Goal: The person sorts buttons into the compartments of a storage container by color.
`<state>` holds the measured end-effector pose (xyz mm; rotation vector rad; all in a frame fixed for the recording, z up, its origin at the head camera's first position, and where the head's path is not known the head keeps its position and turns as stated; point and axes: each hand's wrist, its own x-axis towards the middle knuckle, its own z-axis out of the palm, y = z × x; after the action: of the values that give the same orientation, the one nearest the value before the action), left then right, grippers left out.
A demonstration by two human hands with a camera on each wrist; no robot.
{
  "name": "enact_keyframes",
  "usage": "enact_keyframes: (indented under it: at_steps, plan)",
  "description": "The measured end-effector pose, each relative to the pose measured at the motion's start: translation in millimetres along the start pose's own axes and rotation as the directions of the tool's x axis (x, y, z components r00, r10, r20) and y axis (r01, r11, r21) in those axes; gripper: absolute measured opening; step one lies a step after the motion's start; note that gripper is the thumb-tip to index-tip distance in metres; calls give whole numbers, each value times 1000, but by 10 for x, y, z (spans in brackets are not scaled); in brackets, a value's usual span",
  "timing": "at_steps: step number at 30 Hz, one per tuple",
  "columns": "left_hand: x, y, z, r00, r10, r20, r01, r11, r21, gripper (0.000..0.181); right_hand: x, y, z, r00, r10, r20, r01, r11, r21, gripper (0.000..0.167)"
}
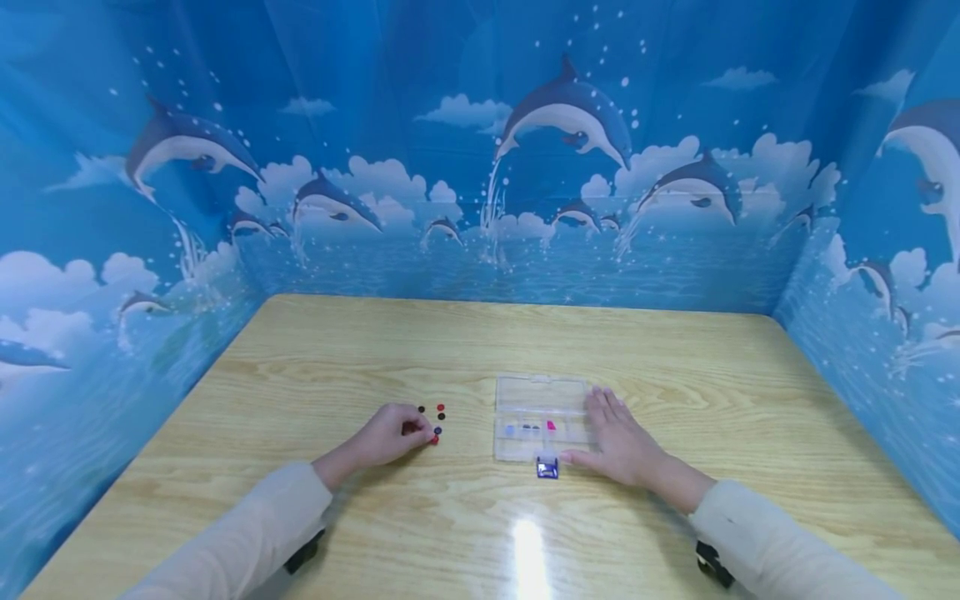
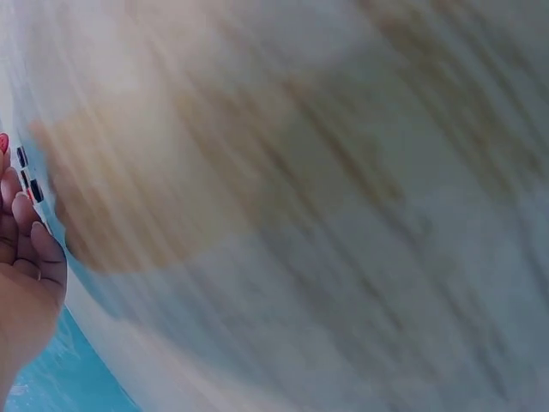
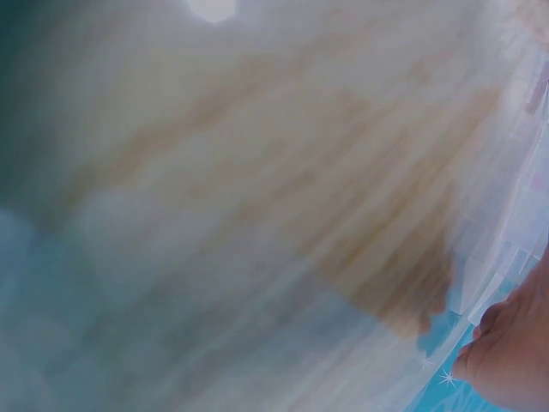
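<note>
In the head view my left hand (image 1: 392, 435) is at the left of the table, its thumb and forefinger pinching a small red disc (image 1: 435, 441). Right beside the fingertips lies a dark blue disc (image 1: 438, 431). Behind it are another red disc (image 1: 440, 407) and two dark discs, one of them a black disc (image 1: 442, 417). My right hand (image 1: 624, 446), fingers spread and straight, rests against the right side of an open clear plastic compartment box (image 1: 517, 454). Inside the box sit a pink piece (image 1: 551, 425), a pale blue piece (image 1: 510, 430) and small dark pieces.
A dark blue shiny square piece (image 1: 547, 468) lies at the box's front edge. The wooden table (image 1: 360, 333) is bordered at the back and sides by a blue dolphin-print curtain (image 1: 450, 167). Both wrist views show mostly blurred tabletop.
</note>
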<state>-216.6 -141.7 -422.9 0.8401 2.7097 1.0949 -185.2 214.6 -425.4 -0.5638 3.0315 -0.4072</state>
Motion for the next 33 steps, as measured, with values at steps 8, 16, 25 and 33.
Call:
enact_keyframes:
  at_steps: [8,16,25,33]
  plan:
    - [41,-1,11,1000,7,-4,-7,999,-48,7,2,2,3,1000,-4,-7,4,1000,1,99]
    - [62,20,24,999,26,-24,-27,998,-52,8,5,6,9,1000,-1,-7,1,1000,1,100]
    - [98,98,32,999,27,-38,-30,995,-100,8,-1,6,7,1000,-4,-17,4,1000,-2,101]
    - [160,206,72,999,20,-41,-24,994,-102,7,-7,-2,12,1000,-4,-22,4,1000,-2,101]
